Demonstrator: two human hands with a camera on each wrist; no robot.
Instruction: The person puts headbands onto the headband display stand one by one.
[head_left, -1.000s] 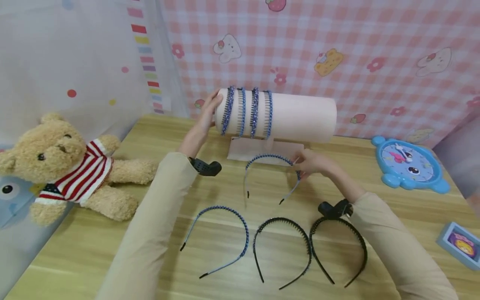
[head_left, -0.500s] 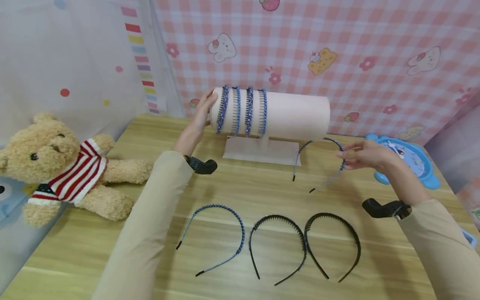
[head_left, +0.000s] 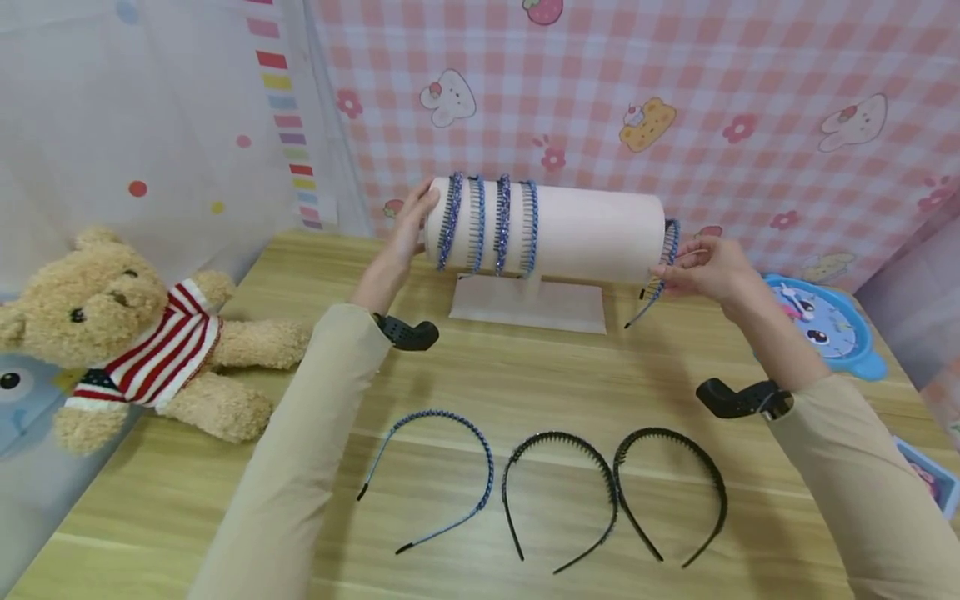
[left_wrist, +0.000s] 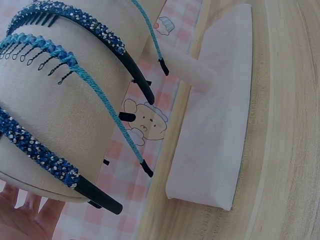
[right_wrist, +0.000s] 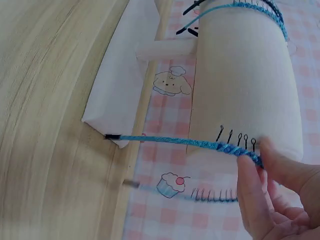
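Observation:
A pale padded cylinder stand [head_left: 596,229] carries several blue headbands toward its left end, two of them glittery [left_wrist: 37,150]. My left hand [head_left: 405,229] rests against that left end, fingers laid along the end face. At the opposite end, my right hand [head_left: 705,268] pinches a blue braided headband [right_wrist: 200,144] with small comb teeth between thumb and fingers. This headband stands on edge right at the cylinder's right rim, its black-tipped ends pointing down. On the table in front lie a blue headband [head_left: 491,467] and two black toothed headbands [head_left: 618,492] [head_left: 723,492].
The stand's flat base [head_left: 525,304] sits on the wooden table [head_left: 450,375] near the checked backdrop [head_left: 585,100]. A teddy bear [head_left: 157,333] lies at the left. A blue toy clock [head_left: 847,342] and a small blue frame [head_left: 948,496] are at the right.
My right hand has carried the blue headband from in front of the stand out to the right, then up to the cylinder's right end, turning it edge-on. The left hand stays put.

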